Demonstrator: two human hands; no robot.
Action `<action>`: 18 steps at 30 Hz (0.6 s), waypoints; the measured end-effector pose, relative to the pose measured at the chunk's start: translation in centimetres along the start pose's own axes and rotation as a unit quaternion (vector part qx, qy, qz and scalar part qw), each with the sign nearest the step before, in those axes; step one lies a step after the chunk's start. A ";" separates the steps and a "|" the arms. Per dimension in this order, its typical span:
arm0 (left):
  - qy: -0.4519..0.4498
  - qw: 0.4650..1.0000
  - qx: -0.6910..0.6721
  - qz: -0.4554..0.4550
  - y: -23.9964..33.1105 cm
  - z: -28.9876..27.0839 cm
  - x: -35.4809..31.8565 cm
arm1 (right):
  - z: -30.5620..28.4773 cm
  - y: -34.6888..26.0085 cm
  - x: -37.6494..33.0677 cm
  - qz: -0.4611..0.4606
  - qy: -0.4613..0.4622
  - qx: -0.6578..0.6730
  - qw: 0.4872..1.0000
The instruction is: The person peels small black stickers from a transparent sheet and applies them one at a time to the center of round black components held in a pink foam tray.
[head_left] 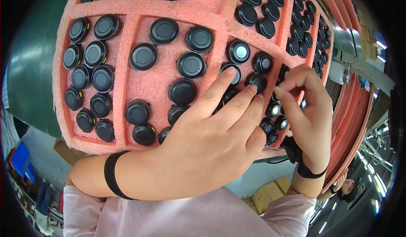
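Observation:
A pink foam tray (pixel 139 8) with several walled compartments fills the view, each holding several round black caps (pixel 191 64). My left hand (pixel 211 139) lies flat over the middle compartment, its fingers spread, the index fingertip touching a cap with a pale centre (pixel 234 70). My right hand (pixel 311 110) hovers at the tray's right side, thumb and fingers pinched together over small caps (pixel 275 109); what sits between the fingertips is hidden. Both wrists wear black bands.
More pink foam trays (pixel 351 110) are stacked on edge at the right. A green surface (pixel 29 67) lies left of the tray. Cardboard boxes (pixel 270 192) sit on the floor below, and another person (pixel 344 186) is at the lower right.

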State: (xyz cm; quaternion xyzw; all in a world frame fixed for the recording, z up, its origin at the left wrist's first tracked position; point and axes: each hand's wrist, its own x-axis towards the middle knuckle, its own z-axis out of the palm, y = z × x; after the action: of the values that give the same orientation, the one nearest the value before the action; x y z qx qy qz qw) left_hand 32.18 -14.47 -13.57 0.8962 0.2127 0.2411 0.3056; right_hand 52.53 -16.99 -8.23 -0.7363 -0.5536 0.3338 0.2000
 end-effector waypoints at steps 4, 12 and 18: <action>-0.003 0.998 -0.055 -0.019 -0.2 -1.9 0.5 | -2.4 0.6 -2.2 -0.068 -0.107 0.116 0.985; 0.017 0.993 -0.112 -0.037 -0.2 -2.8 -0.2 | -1.8 -0.1 -4.6 -0.219 -0.050 -0.075 0.972; -0.027 0.983 -0.171 -0.063 -0.1 -4.6 -0.1 | -1.2 -0.5 -4.2 -0.323 0.001 -0.162 0.933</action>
State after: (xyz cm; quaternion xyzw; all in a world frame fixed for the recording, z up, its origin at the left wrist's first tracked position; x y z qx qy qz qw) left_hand 29.50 -12.43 -10.41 0.8217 0.2166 0.2301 0.4742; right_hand 52.34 -20.76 -5.86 -0.5407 -0.8077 0.1566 0.1755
